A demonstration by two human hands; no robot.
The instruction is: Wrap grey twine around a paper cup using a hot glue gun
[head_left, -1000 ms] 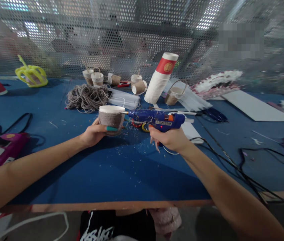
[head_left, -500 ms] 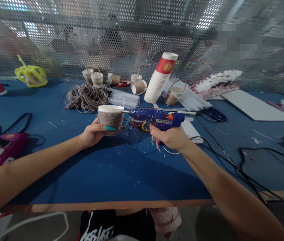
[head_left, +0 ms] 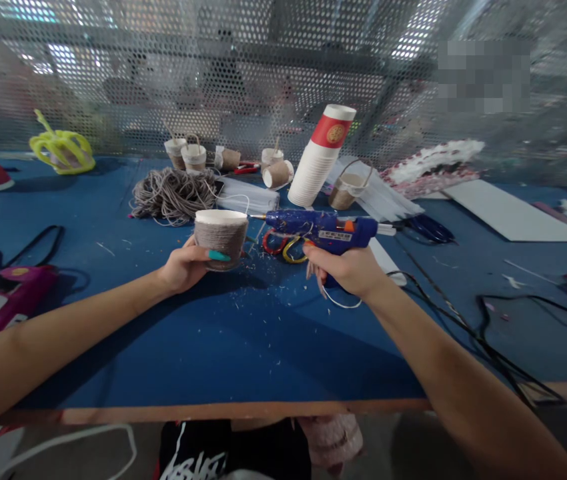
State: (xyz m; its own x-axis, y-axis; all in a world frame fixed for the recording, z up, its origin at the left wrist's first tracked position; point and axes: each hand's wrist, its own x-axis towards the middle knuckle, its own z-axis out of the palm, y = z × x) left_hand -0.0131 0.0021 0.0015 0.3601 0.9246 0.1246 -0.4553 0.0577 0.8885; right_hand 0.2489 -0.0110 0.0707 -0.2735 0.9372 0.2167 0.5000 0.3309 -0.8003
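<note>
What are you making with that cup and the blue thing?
A person sits at a blue table. The left hand holds a paper cup wrapped in grey string. The right hand holds a blue glue gun, its tip pointing at the cup's rim, a little apart from it. Behind lie a pile of string, a leaning stack of cups and more small wrapped cups.
</note>
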